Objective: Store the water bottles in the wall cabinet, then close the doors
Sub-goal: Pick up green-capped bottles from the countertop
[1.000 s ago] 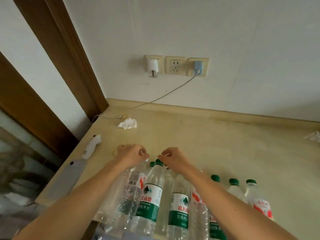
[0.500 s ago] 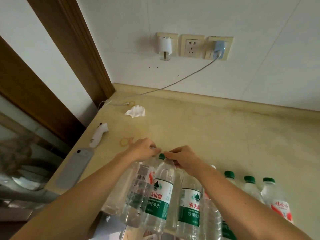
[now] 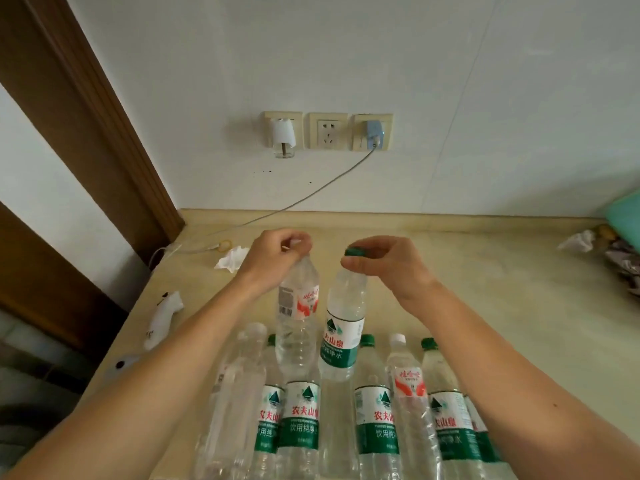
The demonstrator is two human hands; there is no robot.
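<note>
Left hand point(image 3: 273, 259) has its fingers curled round the top of a clear bottle with a red and white label point(image 3: 297, 318) and holds it up above the tabletop point(image 3: 485, 306). Right hand point(image 3: 384, 261) pinches the green cap of a second bottle with a green and white label point(image 3: 343, 327), and this bottle also hangs in the air, just beside the first one, almost touching it. Both lifted bottles are nearly upright.

Below the two lifted bottles, a row of other water bottles point(image 3: 375, 417) stands on the near part of the tabletop, close together; most of them have green labels and green caps, one has a red label and a white cap. Behind the lifted bottles, on the wall, there are three sockets point(image 3: 327, 130); a grey cable point(image 3: 311, 192) runs from the right one down to the tabletop. To the left of the lifted bottles lies a crumpled tissue point(image 3: 231, 258), and nearer to the tabletop's left edge a small white device point(image 3: 162, 318).
</note>
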